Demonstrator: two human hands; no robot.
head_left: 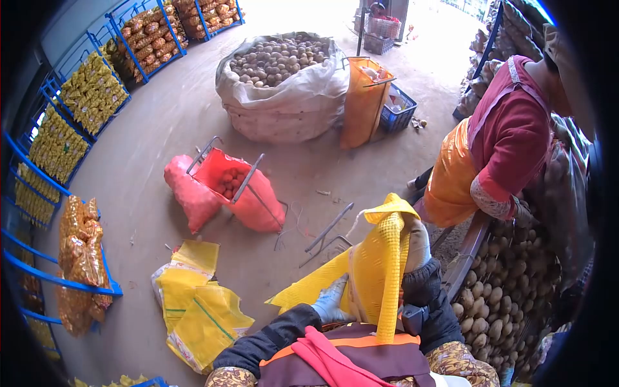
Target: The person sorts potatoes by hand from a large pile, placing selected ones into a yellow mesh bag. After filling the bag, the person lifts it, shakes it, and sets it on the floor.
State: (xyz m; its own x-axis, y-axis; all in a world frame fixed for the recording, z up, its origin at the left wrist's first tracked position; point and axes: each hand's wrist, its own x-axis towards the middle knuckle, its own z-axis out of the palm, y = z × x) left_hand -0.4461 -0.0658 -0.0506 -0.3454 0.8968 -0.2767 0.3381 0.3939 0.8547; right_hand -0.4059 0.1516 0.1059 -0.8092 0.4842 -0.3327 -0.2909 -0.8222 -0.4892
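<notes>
A yellow mesh bag [371, 277] hangs in front of my body, bunched and folded. My left hand [332, 302], in a pale glove, grips the bag low on its left side. Raised at the bag's upper right is my right hand [418, 244], also gloved; a fold of yellow mesh covers its fingertips and the bag hangs from it. On the floor to the left lies a pile of flat yellow mesh bags [203, 313]. Just beyond my hands stands a bare metal frame [332, 235].
Ahead, a red mesh bag [258, 203] on a metal stand holds potatoes, beside a filled red bag [190, 193]. Farther back is a large white sack [284, 109] of potatoes. A co-worker [509, 135] bends over the potato heap [496, 290] at right. Blue racks [97, 290] line the left.
</notes>
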